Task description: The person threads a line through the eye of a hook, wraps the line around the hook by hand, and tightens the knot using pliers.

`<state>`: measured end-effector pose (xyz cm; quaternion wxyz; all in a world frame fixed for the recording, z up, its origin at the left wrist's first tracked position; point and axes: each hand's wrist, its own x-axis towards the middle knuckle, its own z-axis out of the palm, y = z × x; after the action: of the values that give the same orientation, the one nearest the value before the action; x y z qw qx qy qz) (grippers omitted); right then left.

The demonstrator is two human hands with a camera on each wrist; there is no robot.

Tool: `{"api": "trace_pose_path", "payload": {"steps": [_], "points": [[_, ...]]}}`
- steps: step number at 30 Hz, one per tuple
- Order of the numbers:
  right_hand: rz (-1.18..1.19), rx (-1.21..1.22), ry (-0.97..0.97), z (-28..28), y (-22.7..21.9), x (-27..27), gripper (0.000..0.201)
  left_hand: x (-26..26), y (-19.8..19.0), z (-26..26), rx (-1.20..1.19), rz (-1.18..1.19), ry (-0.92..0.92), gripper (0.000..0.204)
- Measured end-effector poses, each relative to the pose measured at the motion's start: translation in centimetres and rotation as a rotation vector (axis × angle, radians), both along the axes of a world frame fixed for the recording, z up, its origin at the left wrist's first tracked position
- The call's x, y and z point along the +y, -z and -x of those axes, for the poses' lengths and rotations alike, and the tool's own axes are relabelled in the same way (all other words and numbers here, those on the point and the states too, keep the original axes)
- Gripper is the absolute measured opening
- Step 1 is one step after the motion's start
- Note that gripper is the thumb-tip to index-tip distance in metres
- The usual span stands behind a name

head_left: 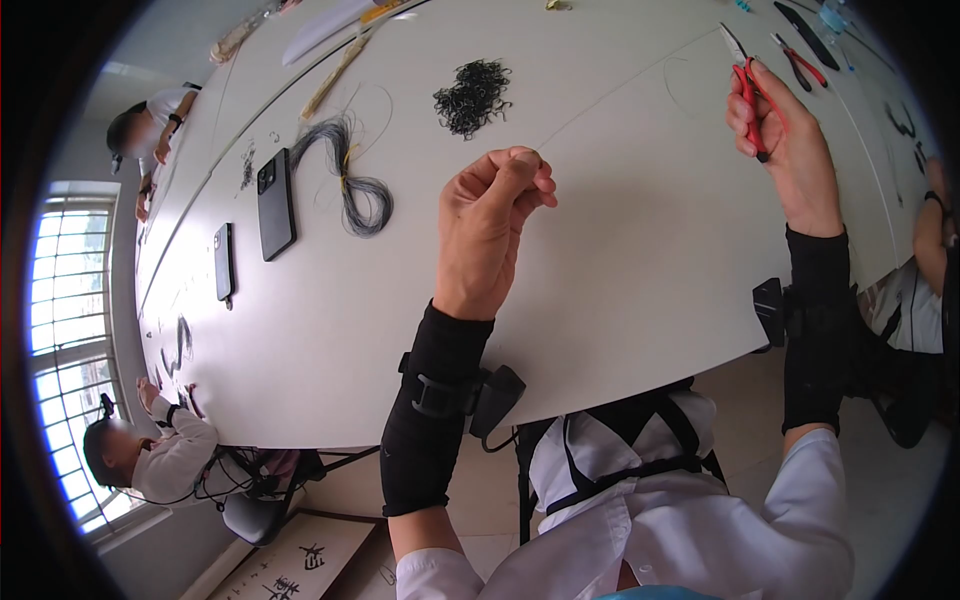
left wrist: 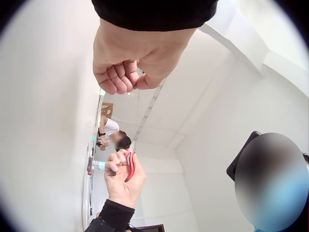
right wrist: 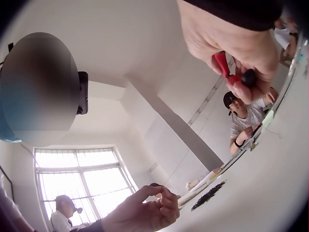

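My left hand (head_left: 485, 220) pinches a thin strand (head_left: 565, 132) between thumb and forefinger, its other fingers curled in. From there the strand runs up and right toward the tips of the pliers (head_left: 745, 85). Those pliers have red handles and slim metal jaws. My right hand (head_left: 798, 155) grips them upright above the table's right side; in the right wrist view its fingers wrap the red handle (right wrist: 221, 64). Just beyond my left hand lies a pile of small black bent pieces (head_left: 472, 97).
A bundle of grey strands (head_left: 365, 212) with a yellow tie lies left on the white table (head_left: 620, 300), beside a large black phone (head_left: 277, 205) and a smaller one (head_left: 223, 262). Another red-handled tool (head_left: 800, 65) lies far right. Other people sit around the table.
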<state>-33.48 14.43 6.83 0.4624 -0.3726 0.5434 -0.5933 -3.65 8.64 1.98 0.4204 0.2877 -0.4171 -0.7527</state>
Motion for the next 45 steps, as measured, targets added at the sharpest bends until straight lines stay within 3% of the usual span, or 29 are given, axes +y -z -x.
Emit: {"api": "trace_pose_path", "payload": {"steps": [7, 14, 18, 24, 27, 30, 33, 36, 39, 42, 45], "points": [[-0.022, 0.006, 0.029, -0.1, 0.2, -0.4, 0.033, 0.1, -0.3, 0.0, 0.019, -0.028, 0.028, 0.016], [-0.435, 0.691, -0.359, -0.7, 0.0, 1.3, 0.035, -0.4, 0.1, -0.5, 0.203, -0.202, 0.046, 0.017], [-0.422, 0.956, -0.391, -1.1, -1.8, 2.6, 0.036, -0.5, 0.4, -0.8, 0.209, -0.168, 0.103, 0.017], [-0.500, 0.873, -0.505, 1.0, -4.3, 3.8, 0.033, -0.3, -0.1, -0.5, 0.257, -0.213, 0.057, 0.018], [-0.472, 0.778, -0.590, 3.0, -4.0, 4.3, 0.034, -0.3, -0.2, -0.5, 0.262, -0.202, 0.050, 0.017], [-0.387, 0.813, -0.549, 3.9, -3.7, 5.4, 0.036, -0.2, -0.4, -0.4, 0.252, -0.178, 0.018, 0.017], [-0.365, 0.714, -0.664, 6.3, -3.5, 5.2, 0.038, -0.2, -0.6, -0.3, 0.244, -0.168, -0.023, 0.017], [-0.398, 0.666, -0.593, 7.4, -3.0, 5.7, 0.039, -0.5, -0.6, -0.5, 0.241, -0.147, -0.064, 0.016], [-0.496, 0.690, -0.667, 7.6, -3.5, 5.7, 0.039, -0.9, -0.1, -0.9, 0.220, -0.092, -0.106, 0.016], [-0.289, 0.697, -0.588, 6.1, -2.9, 5.8, 0.037, -0.6, -0.4, -0.7, 0.143, -0.027, -0.170, 0.016], [0.022, 0.505, -0.333, 0.3, -1.1, 4.1, 0.034, 0.1, -0.7, -0.1, 0.051, 0.052, -0.184, 0.016]]}}
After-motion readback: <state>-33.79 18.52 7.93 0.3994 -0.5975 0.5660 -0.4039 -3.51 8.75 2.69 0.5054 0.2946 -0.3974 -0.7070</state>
